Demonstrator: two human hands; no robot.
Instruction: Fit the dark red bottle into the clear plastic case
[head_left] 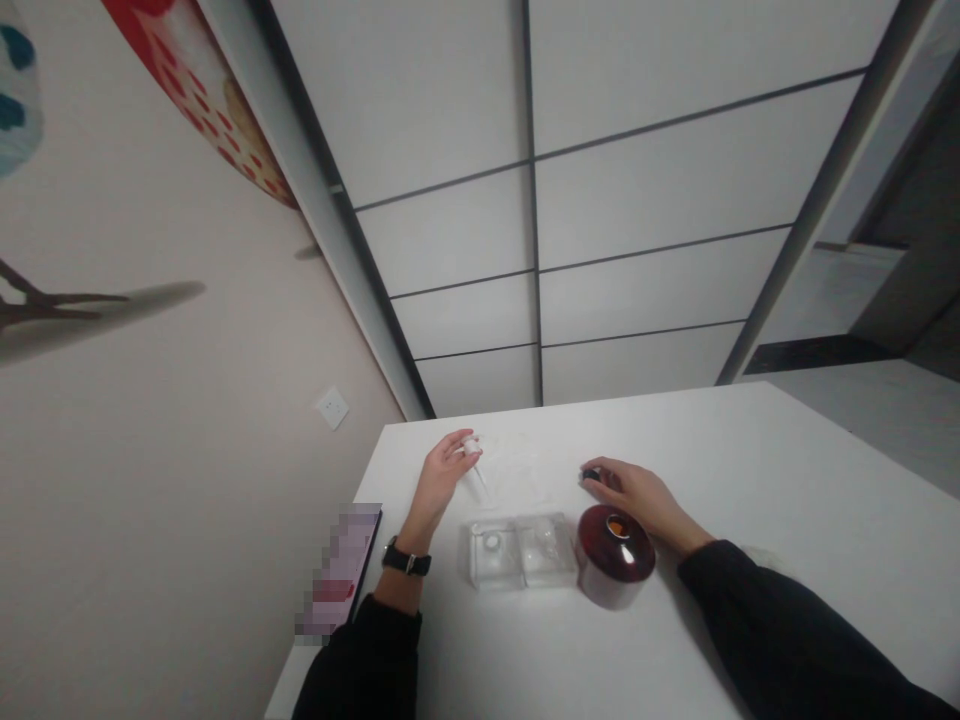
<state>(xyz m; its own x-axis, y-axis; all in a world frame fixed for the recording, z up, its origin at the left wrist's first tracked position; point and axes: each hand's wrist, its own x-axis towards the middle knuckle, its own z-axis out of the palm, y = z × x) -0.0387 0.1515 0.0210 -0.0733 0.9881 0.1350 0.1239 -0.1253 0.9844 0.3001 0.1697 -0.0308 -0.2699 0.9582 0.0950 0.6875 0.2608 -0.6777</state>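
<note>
My left hand (444, 468) pinches a small white pump head (471, 446) with a thin clear tube (481, 481) hanging down from it, above the far part of the white table. To the right, my right hand (628, 488) rests low over the tabletop, its fingers closed on a small black object (591, 475) whose kind I cannot make out. Between and nearer than the hands stands a clear two-compartment box (523, 577) with small transparent pieces inside. Touching or close to its right side is a round jar (613, 588) with a glossy dark red top and a hole in it.
At the left edge of the white table (495, 660) lies a flat device (341, 575), its screen blurred out. A wall with a socket (332, 408) runs along the left. White panelled sliding doors (637, 190) stand behind the table's far edge.
</note>
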